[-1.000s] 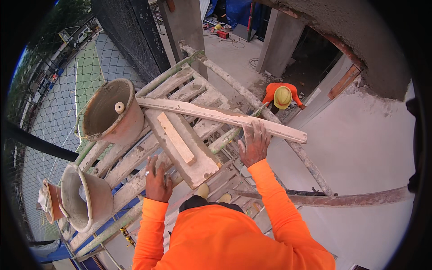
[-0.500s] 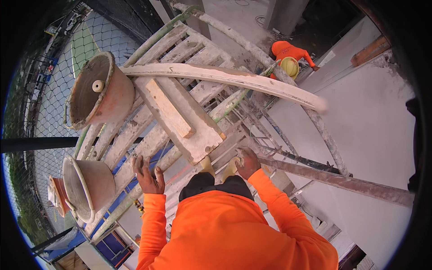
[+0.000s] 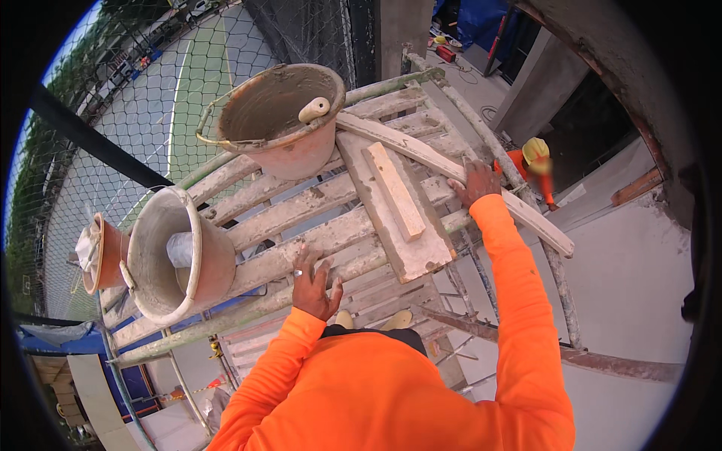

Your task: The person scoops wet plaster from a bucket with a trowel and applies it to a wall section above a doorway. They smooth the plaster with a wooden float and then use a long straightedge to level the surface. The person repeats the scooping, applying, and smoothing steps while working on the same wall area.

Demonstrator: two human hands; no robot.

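Note:
My right hand (image 3: 479,183) reaches forward and is closed over a long, mortar-stained wooden straightedge (image 3: 406,143), whose right end juts past the scaffold rail. Fingers spread, my left hand (image 3: 316,284) is at the near edge of the slatted scaffold platform (image 3: 282,218) and holds nothing. Between the hands lies a mortar-smeared board (image 3: 429,263) with a shorter wooden batten (image 3: 396,192) on top. The straightedge's left end rests by a large bucket (image 3: 293,154) of grey mortar, where a pale cylindrical handle (image 3: 313,110) shows.
Left of my left hand stands a second bucket (image 3: 214,259) with something clear inside, beside a small orange bucket (image 3: 111,259). Netting (image 3: 180,98) borders the left side. Below right, a co-worker in a yellow helmet (image 3: 535,150) bends by a wall. A metal pipe (image 3: 609,364) crosses at right.
My right hand has moved forward from beside my body onto the straightedge. My left hand has moved forward a little. The whole view has shifted, with the buckets appearing farther right.

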